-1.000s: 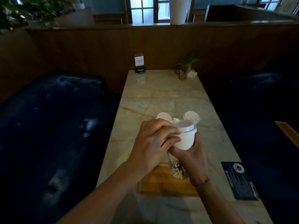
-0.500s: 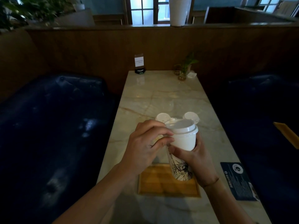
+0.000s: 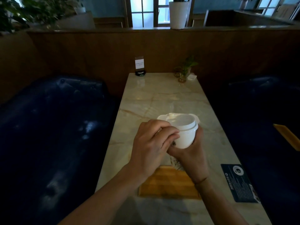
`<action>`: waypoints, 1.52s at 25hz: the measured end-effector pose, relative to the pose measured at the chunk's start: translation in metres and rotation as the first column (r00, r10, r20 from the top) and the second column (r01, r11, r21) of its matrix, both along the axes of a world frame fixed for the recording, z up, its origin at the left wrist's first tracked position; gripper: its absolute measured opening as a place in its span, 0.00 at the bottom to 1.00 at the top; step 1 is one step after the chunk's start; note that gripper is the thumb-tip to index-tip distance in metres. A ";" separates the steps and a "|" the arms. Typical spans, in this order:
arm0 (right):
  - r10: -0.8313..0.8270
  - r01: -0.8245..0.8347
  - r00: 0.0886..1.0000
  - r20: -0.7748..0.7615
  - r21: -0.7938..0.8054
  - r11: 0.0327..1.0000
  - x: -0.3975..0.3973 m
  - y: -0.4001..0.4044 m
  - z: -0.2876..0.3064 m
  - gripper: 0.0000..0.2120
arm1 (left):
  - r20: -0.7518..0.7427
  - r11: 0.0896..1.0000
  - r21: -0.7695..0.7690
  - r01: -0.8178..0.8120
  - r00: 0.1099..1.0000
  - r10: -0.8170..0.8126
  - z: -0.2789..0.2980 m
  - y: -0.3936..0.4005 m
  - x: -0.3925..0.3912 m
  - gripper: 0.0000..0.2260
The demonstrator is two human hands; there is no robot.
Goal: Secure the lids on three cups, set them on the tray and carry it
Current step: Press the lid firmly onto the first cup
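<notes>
My right hand [image 3: 191, 153] is wrapped around a white paper cup [image 3: 185, 140] with a dark printed drawing, held up above the table. A white lid [image 3: 183, 122] sits on the cup's top. My left hand [image 3: 154, 143] has its fingertips curled on the lid's left rim. Behind the raised cup, two more white lids show only as slivers, one lid [image 3: 161, 117] at the left and one lid [image 3: 198, 120] at the right; whatever is under them is hidden. A wooden tray [image 3: 168, 184] lies on the marble table below my wrists.
A dark card [image 3: 238, 182] lies at the table's right edge near me. At the far end stand a small sign holder [image 3: 140, 66] and a little potted plant [image 3: 184, 73]. Dark blue bench seats flank the table on both sides.
The cup has been lifted a little and tipped toward me, so it now hides most of the two lids behind it. My left fingers have shifted along the lid's rim.
</notes>
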State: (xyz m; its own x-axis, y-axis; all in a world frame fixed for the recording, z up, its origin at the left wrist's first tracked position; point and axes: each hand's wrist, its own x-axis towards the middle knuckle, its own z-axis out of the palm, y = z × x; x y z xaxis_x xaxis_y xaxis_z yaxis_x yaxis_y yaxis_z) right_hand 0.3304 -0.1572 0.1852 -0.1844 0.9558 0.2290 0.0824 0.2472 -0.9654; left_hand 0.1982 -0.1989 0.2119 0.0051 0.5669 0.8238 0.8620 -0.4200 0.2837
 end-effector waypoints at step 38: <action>-0.021 0.023 0.999 0.026 -0.109 0.994 0.007 -0.006 0.002 0.36 | -0.110 0.994 0.105 -0.022 0.993 0.033 -0.006 -0.004 0.000 0.05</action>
